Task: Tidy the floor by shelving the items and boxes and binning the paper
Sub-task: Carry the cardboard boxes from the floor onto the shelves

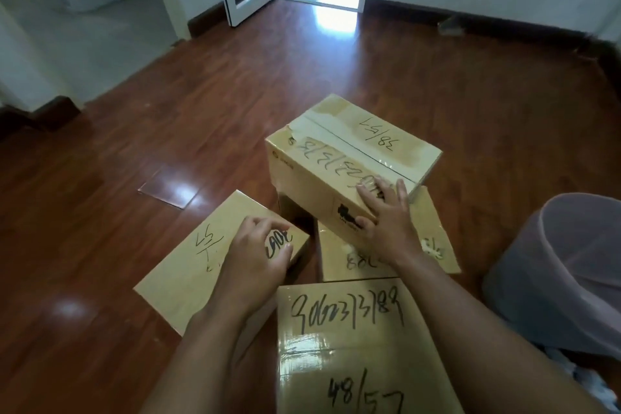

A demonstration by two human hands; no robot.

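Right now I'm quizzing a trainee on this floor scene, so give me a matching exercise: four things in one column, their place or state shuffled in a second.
Things:
1. left hand
2. right hand
3. box marked 48/57
4. bin

Places or states:
A. at the right edge, lined with a pale bag
B. nearest the camera, taped top up
C. fingers curled on the flat box at left
D. spread on the raised box, which rests on another box

Pairs: 1-C, 2-D, 3-B, 4-A
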